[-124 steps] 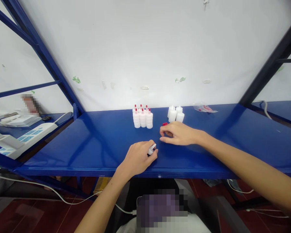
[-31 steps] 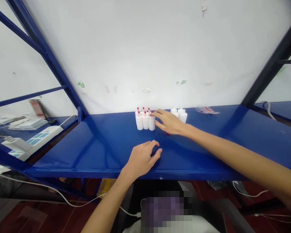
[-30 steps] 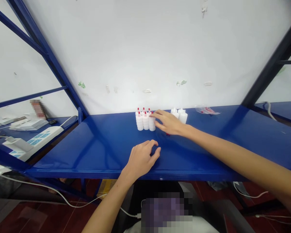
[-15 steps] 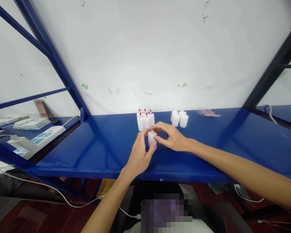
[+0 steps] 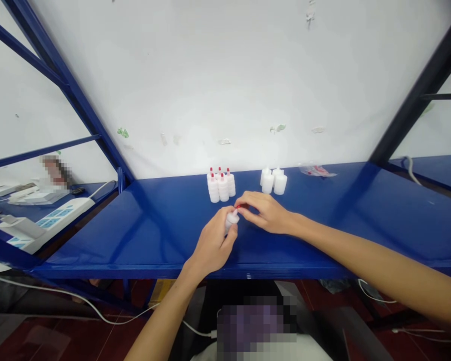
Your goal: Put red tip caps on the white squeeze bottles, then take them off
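Note:
My left hand (image 5: pixel 212 242) is closed round a small white plastic bottle (image 5: pixel 231 221), held tilted above the blue shelf (image 5: pixel 154 235). My right hand (image 5: pixel 265 213) pinches the bottle's red cap (image 5: pixel 238 206) at its tip. Behind them stands a cluster of white bottles with red caps (image 5: pixel 220 184). To the right of that cluster stand three white bottles without caps (image 5: pixel 272 181).
A clear plastic bag with red bits (image 5: pixel 317 170) lies at the back right near the white wall. A white power strip (image 5: pixel 41 224) and cables lie on the lower shelf at left. Blue and black frame struts slant up on both sides.
My right hand took a bottle from the capped cluster and brought it forward. My left hand rose from the shelf and gripped it. Both hands now hold it together.

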{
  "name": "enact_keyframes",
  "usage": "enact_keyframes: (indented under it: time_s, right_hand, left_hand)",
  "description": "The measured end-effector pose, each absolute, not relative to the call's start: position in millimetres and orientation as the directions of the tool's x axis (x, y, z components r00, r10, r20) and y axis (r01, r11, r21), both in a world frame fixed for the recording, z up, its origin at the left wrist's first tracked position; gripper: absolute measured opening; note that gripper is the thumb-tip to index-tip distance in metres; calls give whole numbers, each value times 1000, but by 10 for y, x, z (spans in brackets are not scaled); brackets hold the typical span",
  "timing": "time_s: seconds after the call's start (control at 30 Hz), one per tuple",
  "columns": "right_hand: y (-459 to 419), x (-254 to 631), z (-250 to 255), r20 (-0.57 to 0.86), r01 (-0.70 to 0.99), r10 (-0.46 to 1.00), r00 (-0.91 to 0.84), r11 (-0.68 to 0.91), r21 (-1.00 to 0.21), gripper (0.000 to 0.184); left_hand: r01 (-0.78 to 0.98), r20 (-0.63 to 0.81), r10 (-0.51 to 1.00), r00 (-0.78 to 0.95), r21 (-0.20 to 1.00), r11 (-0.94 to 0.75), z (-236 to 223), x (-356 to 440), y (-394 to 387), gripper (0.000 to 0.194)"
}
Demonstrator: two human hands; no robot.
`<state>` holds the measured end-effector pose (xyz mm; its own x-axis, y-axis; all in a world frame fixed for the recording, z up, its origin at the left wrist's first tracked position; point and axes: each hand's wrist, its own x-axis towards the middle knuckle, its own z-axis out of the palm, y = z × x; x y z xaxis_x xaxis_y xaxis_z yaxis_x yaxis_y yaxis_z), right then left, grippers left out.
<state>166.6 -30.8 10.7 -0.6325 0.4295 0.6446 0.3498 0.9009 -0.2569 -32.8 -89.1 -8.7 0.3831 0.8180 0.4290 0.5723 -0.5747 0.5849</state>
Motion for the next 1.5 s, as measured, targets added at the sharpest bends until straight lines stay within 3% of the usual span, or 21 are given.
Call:
enact_keyframes:
  time_s: [0.17,0.4,0.73,1.2,1.43,1.5]
  right_hand:
    - [-330,1671,115,517,401,486,-705,874,-275,17]
    - [-333,1680,100,517,382,459,-723,888,-254,24]
    - [-361,1706,119,463,346,459,-759,885,-310,22]
    - [-379,1693,160,477,333,436,-763,898,-288,23]
    - [-365,1692,212,455,308,550,-701,808,-502,35]
    - [-300,1766,260,457,363,594,-662,788,-498,38]
  left_hand:
    - [672,380,856,351,535,-513,-66,-311,-910,20]
    - [696,381,827,412,455,-556,-75,-304,-903,20]
    - [666,378,821,427,482,-569,-50,-310,-923,20]
    - [657,400,821,407,496,-568,-55,-315,-927,23]
    - [705,454,795,402,401,-585,-60,-316,-909,26]
    - [709,454,802,388,408,-574,-61,-313,-907,25]
